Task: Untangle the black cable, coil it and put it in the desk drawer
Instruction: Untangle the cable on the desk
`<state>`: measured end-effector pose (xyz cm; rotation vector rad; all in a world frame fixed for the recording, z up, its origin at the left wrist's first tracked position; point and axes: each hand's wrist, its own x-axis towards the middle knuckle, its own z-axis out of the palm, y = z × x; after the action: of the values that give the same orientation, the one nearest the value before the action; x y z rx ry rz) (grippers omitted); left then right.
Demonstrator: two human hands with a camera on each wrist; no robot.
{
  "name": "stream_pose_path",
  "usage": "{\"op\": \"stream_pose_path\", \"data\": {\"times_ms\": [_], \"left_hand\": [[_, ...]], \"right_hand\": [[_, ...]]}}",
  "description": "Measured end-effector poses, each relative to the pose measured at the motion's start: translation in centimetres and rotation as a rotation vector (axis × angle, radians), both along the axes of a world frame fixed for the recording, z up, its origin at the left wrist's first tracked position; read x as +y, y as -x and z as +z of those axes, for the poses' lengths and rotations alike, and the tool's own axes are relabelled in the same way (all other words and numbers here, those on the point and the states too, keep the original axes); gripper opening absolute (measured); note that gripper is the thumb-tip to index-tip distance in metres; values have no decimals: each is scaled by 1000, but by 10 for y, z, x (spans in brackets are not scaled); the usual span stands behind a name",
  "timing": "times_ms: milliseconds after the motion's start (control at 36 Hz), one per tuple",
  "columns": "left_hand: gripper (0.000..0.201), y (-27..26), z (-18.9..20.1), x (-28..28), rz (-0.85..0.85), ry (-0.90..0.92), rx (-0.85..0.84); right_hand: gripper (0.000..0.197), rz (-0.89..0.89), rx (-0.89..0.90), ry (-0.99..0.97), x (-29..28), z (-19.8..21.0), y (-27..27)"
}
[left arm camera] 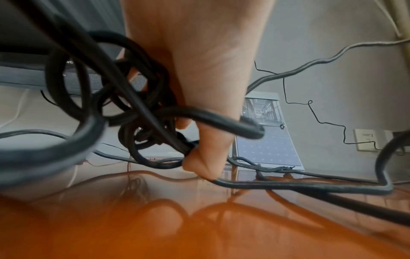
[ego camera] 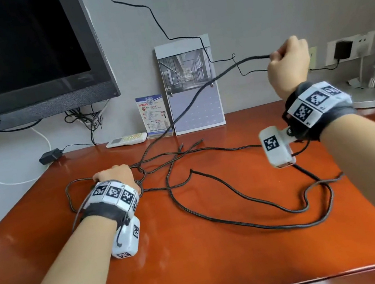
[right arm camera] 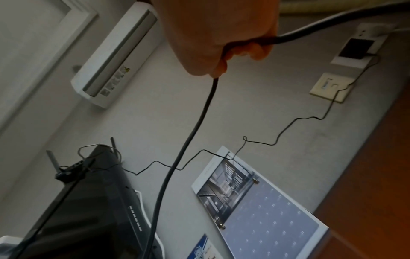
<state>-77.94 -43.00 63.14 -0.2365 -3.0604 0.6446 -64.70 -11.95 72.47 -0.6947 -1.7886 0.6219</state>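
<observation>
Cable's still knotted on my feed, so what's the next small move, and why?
Probably draw the right hand further up and away: it grips a raised strand of the black cable running to the knot the left hand pins on the desk.

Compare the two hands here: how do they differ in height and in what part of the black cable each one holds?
The left hand sits low on the desk, gripping the knotted bundle of the black cable. The right hand is raised above the desk, gripping a single strand drawn up from that tangle. Both are closed around the same cable.
</observation>
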Motion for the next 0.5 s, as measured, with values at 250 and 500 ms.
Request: {"op": "stream_pose_path", "data": {"times_ms": [250, 500], "left_hand": [[52, -8, 0, 6, -64, -21, -1], [56, -25, 8, 42, -248, -49, 48]], "right_hand": [[31, -153, -408, 155, 6, -26, 2], [43, 571, -657, -299, -98, -18, 33]]}}
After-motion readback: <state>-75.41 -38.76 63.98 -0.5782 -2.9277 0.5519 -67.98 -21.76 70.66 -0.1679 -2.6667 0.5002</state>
